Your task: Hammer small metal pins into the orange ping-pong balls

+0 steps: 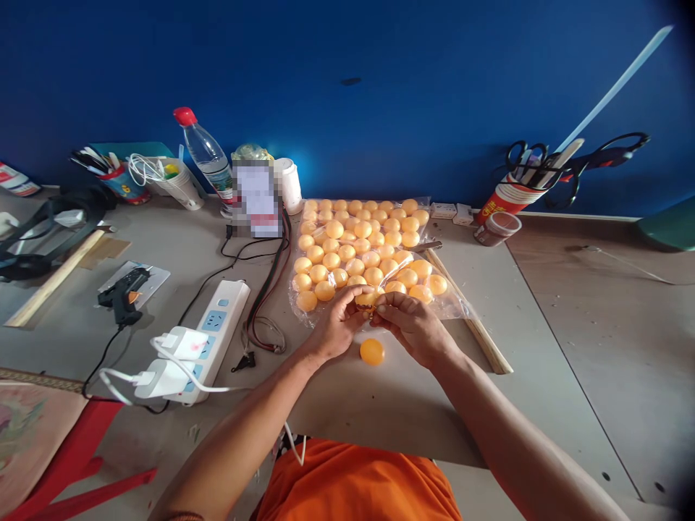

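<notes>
Both hands meet over the near edge of a clear plastic bag of orange balls point(346, 253), which look like ping-pong balls in rows. The fingers of my left hand point(347, 318) and my right hand point(410, 322) are closed in a pinch, tips almost touching. Between them is something small with orange and dark parts, mostly covered by the fingers; I cannot make out what it is. One loose orange ball point(372, 352) lies on the grey table point(347, 405) just below the hands.
A hammer with a wooden handle point(472, 315) lies right of the bag. Left are a white power strip point(224, 318) with chargers, black cables, and a glue gun point(124, 293). A water bottle point(206, 155), a phone point(257, 199) and cups of tools point(510, 195) stand toward the blue wall.
</notes>
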Available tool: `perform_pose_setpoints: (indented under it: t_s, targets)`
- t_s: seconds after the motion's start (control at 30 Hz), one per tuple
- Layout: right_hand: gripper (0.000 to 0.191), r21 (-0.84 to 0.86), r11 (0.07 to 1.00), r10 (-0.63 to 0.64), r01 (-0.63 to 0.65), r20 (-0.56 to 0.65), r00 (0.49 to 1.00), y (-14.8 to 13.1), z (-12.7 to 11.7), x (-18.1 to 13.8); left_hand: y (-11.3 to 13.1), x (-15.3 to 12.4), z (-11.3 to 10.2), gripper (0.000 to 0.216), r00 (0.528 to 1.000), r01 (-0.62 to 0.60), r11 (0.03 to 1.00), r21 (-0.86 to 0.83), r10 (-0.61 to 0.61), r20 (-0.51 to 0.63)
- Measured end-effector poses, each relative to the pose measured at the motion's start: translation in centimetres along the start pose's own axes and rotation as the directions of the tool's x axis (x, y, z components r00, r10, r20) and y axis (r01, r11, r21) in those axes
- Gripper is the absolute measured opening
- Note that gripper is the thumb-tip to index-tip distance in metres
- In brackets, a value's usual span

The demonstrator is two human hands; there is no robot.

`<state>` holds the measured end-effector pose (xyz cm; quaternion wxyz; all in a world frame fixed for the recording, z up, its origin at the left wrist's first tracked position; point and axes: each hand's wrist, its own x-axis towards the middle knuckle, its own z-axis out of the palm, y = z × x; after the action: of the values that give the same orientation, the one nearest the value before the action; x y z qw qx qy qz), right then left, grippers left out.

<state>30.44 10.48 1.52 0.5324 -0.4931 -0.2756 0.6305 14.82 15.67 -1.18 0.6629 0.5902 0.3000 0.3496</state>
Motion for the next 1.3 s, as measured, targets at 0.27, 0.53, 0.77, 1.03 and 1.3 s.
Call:
perform_pose_setpoints:
  t_s: [0.27, 0.53, 0.77, 1.03, 1.3]
  targets:
    - [0.029, -0.014, 1.0, 0.003, -0.003, -0.007, 1.0, -0.1, 0.2, -0.1, -0.2, -0.1, 0.1, 0.033, 0.993, -0.109, 0.987, 0.118, 0.113, -0.032]
    - [0.024, -0.022, 1.0, 0.002, -0.003, -0.01, 1.0, 0.4, 0.1, -0.1, -0.6, -0.3, 0.1, 0.033, 0.945, -0.286, 0.88, 0.379, 0.324, -0.038]
    - [0.023, -0.03, 1.0, 0.006, -0.007, -0.031, 1.0, 0.5, 0.2, -0.2, -0.6, -0.6, 0.1, 0.034, 0.913, -0.347, 0.783, 0.515, 0.408, -0.006]
    - [0.022, -0.018, 1.0, 0.003, -0.004, -0.056, 0.998, 0.4, 0.5, -0.4, -0.4, -0.9, 0.3, 0.039, 0.869, -0.413, 0.696, 0.587, 0.494, 0.026]
    - [0.019, -0.038, 0.999, -0.023, 0.02, -0.093, 0.995, 0.5, 0.9, -0.4, -0.4, -1.1, 0.4, 0.045, 0.858, -0.42, 0.656, 0.626, 0.513, 0.038]
